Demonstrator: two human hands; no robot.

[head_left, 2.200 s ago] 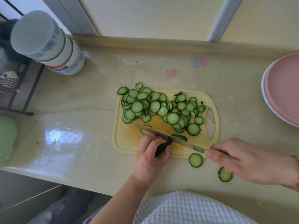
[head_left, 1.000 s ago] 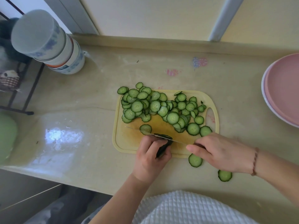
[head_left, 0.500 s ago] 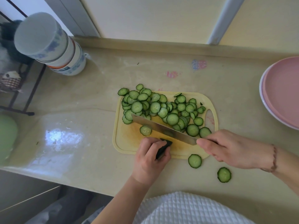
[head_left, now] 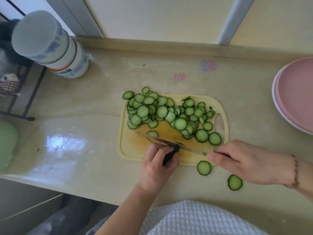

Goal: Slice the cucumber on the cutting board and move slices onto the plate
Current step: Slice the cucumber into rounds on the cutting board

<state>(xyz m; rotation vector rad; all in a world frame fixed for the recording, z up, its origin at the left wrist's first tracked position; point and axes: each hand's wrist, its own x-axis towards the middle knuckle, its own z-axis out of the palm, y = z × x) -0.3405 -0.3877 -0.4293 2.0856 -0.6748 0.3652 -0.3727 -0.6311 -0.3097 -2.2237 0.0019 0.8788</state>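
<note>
A yellow cutting board (head_left: 128, 150) lies on the counter, its far half covered by a heap of several cucumber slices (head_left: 162, 111). My left hand (head_left: 156, 167) grips the short dark cucumber stub (head_left: 170, 156) at the board's near edge. My right hand (head_left: 250, 162) grips the handle of a knife (head_left: 171, 142), whose blade lies across the board right against the stub and the left fingertips. Two slices lie off the board on the counter (head_left: 204, 167) (head_left: 235, 182). The pink plate (head_left: 298, 94) sits at the right edge, bare.
A stack of blue-and-white bowls (head_left: 55, 48) stands at the far left of the counter. A dark wire rack (head_left: 15, 92) is beyond the counter's left edge. A green object (head_left: 6, 143) shows at the left border. The counter's front edge runs below my arms.
The knife blade was raised half a second ago and has come down onto the stub beside my left fingers. My left hand stays on the stub.
</note>
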